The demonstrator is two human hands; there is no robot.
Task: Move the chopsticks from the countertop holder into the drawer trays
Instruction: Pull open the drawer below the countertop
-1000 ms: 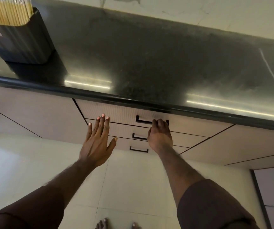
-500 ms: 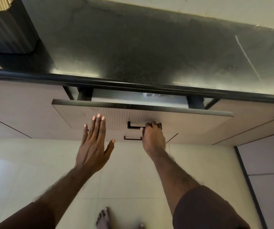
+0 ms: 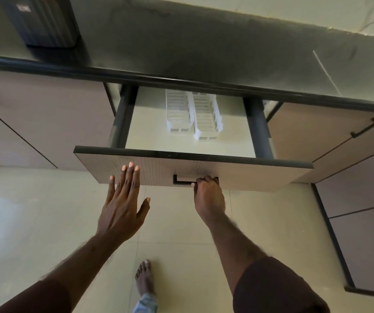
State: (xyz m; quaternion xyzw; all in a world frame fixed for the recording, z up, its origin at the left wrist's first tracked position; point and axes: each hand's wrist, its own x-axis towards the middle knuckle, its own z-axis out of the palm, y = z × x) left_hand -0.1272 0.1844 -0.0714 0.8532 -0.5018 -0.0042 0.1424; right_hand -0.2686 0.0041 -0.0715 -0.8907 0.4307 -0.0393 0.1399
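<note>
our right hand (image 3: 208,195) grips the black drawer handle (image 3: 182,180), so the flat, spread left hand (image 3: 123,206) seems nearer the dark ribbed chopstick holder (image 3: 44,21) up-left on the surface.

Soft, even indoor light, moderately bright. The dark table (image 3: 204,48) carries a hazy sheen, brightest toward 2 o'clock. The floor (image 3: 23,222) glows pale at 9 o'clock. Deep shadow sits under the table edge. Wide-angle bending curves straight lines near the borders. The forearms at 6 o'clock are slightly blurred.
</note>
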